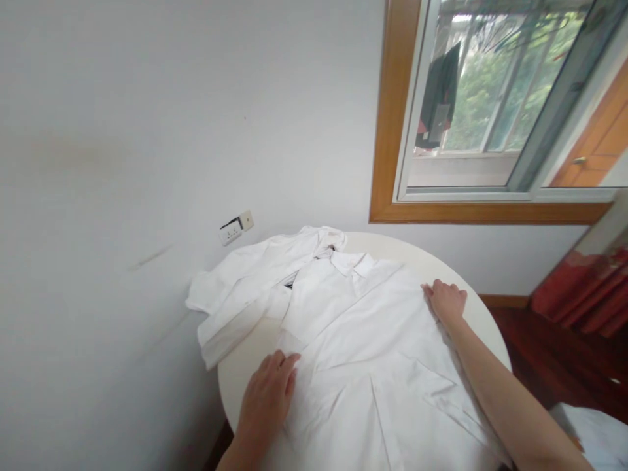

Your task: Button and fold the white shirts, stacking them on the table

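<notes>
A white collared shirt [373, 347] lies spread on a round white table [436, 265], its collar toward the wall. My left hand [269, 391] rests flat on the shirt's left edge, fingers stretched out and together. My right hand [445, 301] lies flat on the shirt's right shoulder area near the table's far rim, fingers extended. Neither hand grips the cloth. A second white garment [250, 284] lies crumpled at the table's far left, partly hanging over the edge toward the wall.
A white wall runs behind and to the left, with a socket [235, 229] just above the table. A wood-framed window [490, 111] is at upper right. Dark wooden floor and red fabric [583, 288] are to the right.
</notes>
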Action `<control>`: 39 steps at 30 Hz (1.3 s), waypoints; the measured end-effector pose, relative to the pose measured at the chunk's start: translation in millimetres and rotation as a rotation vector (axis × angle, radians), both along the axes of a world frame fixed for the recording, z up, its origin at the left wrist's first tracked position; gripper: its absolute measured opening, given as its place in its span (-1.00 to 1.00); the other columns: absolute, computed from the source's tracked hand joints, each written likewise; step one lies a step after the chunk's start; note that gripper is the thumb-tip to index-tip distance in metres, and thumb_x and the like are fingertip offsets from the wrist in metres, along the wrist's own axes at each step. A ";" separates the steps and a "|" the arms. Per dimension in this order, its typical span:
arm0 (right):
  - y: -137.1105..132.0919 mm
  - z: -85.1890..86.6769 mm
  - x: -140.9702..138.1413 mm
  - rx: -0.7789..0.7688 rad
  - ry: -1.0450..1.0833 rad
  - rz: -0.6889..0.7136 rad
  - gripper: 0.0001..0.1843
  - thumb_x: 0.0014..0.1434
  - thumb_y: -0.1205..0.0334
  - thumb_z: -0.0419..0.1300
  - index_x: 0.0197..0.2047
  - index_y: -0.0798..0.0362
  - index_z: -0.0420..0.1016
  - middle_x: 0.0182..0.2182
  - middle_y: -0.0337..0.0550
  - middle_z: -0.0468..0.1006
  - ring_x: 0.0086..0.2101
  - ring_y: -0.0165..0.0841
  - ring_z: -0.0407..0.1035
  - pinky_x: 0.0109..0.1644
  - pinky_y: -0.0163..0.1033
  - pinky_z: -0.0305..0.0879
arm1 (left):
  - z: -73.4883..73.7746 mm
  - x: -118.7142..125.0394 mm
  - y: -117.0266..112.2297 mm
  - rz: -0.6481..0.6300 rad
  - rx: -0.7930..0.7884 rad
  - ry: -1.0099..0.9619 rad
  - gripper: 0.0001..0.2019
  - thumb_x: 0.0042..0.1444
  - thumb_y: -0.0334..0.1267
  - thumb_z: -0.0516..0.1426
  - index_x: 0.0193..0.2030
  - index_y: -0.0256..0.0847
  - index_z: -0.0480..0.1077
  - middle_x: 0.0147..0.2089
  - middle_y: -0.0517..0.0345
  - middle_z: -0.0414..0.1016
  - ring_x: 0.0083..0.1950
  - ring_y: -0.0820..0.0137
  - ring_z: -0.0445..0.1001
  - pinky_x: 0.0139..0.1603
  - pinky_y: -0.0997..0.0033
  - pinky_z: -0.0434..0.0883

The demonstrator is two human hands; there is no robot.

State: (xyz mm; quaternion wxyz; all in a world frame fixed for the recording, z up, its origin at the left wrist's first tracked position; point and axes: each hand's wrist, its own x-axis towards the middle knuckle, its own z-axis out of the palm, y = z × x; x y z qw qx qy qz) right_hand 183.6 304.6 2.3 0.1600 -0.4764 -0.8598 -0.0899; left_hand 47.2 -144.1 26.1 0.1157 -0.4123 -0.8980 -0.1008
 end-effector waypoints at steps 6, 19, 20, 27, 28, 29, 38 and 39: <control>-16.7 7.6 -15.2 0.092 0.033 0.328 -0.65 0.31 0.20 -0.09 -0.01 0.09 0.44 -0.02 0.08 0.43 0.03 -0.13 0.22 0.07 -0.06 0.06 | 17.2 0.0 36.4 -0.320 0.117 0.085 -0.62 0.11 -0.49 0.00 0.02 -0.12 0.41 0.13 0.01 0.37 0.19 0.21 0.29 0.18 0.07 0.29; -24.9 -27.1 -48.4 -0.248 -0.139 0.393 -0.21 0.22 -0.35 -0.30 0.37 -0.10 0.01 0.36 -0.02 -0.08 0.32 -0.07 -0.24 0.28 0.21 -0.26 | -15.4 -22.2 84.9 -0.610 -0.098 -0.100 -0.37 0.23 0.14 -0.09 0.38 0.07 -0.11 0.45 0.04 -0.17 0.44 0.13 -0.17 0.37 -0.10 -0.13; -19.6 -25.4 -49.5 -0.255 -0.142 0.379 -0.20 0.22 -0.34 -0.30 0.37 -0.09 0.01 0.36 -0.02 -0.09 0.32 -0.08 -0.25 0.29 0.19 -0.25 | -14.8 -21.8 84.2 -0.611 -0.101 -0.103 -0.36 0.22 0.16 -0.08 0.39 0.08 -0.11 0.45 0.04 -0.18 0.44 0.12 -0.16 0.37 -0.10 -0.12; 15.2 -19.8 -59.6 -0.341 -0.157 0.276 -0.22 0.24 -0.29 -0.32 0.39 -0.05 -0.07 0.38 -0.15 -0.16 0.33 -0.15 -0.29 0.31 0.18 -0.27 | -12.2 -25.0 81.8 -0.675 -0.090 -0.103 -0.37 0.14 0.21 0.00 0.33 0.25 -0.02 0.46 0.17 -0.23 0.43 0.05 -0.14 0.35 -0.13 -0.13; 19.3 -19.5 -60.6 -0.344 -0.152 0.254 -0.23 0.25 -0.27 -0.33 0.39 -0.06 -0.08 0.38 -0.16 -0.16 0.33 -0.14 -0.29 0.30 0.23 -0.29 | -12.2 -25.7 80.3 -0.683 -0.087 -0.096 -0.37 0.13 0.22 0.01 0.33 0.26 -0.01 0.46 0.17 -0.23 0.43 0.05 -0.13 0.35 -0.13 -0.13; 22.8 -18.9 -61.6 -0.345 -0.148 0.229 -0.25 0.26 -0.25 -0.34 0.39 -0.06 -0.08 0.38 -0.15 -0.17 0.33 -0.13 -0.29 0.29 0.27 -0.31 | -11.8 -26.0 78.8 -0.688 -0.086 -0.090 -0.36 0.12 0.22 0.01 0.33 0.25 0.00 0.46 0.16 -0.23 0.42 0.04 -0.13 0.35 -0.13 -0.14; 7.7 -15.7 -92.4 -0.123 -0.114 0.219 -0.33 0.32 -0.03 -0.22 0.37 0.18 -0.02 0.36 0.13 -0.11 0.32 -0.08 -0.27 0.30 0.17 -0.35 | 11.6 0.2 130.0 -0.726 -0.059 -0.089 -0.44 0.25 0.17 -0.18 0.33 0.08 0.05 0.40 0.12 0.04 0.44 0.20 -0.16 0.37 -0.12 -0.30; 1.1 -17.7 -97.4 -0.107 -0.102 0.252 -0.32 0.31 -0.04 -0.22 0.37 0.18 -0.05 0.35 0.14 -0.09 0.31 -0.10 -0.22 0.30 0.14 -0.28 | 10.8 3.3 141.1 -0.725 -0.058 -0.104 -0.43 0.24 0.18 -0.17 0.33 0.08 0.06 0.41 0.13 0.02 0.44 0.18 -0.16 0.37 -0.12 -0.27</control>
